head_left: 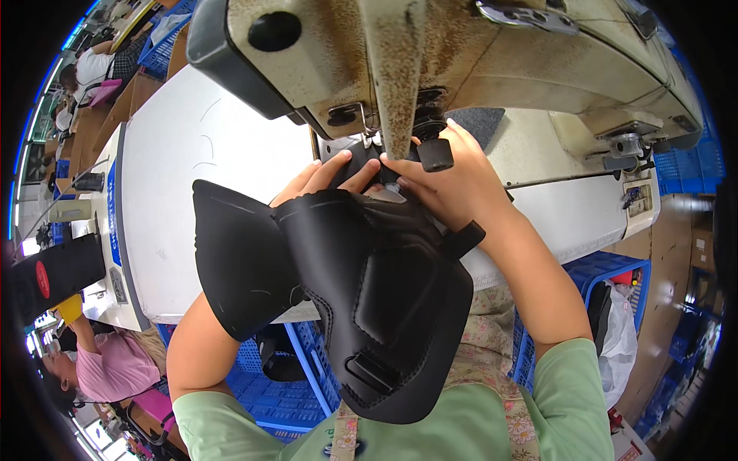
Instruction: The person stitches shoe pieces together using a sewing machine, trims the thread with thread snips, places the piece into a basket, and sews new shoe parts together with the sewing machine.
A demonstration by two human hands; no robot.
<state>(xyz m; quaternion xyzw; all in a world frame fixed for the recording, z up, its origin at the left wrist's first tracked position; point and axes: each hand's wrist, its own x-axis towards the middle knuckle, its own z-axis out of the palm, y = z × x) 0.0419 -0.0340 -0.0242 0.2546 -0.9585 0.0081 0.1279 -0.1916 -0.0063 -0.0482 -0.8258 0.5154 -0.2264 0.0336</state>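
A black, padded and stitched piece (400, 296) that looks like leather, with a small loop strap and a wide flared flap (238, 250), hangs over the table's near edge. Its far end lies under the needle and presser foot of a worn, cream-coloured sewing machine (492, 46). My left hand (315, 180) holds that end from the left, fingertips pressed on it just short of the needle; the piece covers part of the hand. From the right, my right hand (453, 177) grips the same end between bent fingers, partly behind the machine's black knob (436, 154).
The white table (165, 200) spreads to the left. Below it stand a blue crate (280, 399) and another blue crate (607, 269) holding a plastic bag. Dark grey cloth (480, 123) lies behind my right hand. Another person in pink (119, 365) sits far left.
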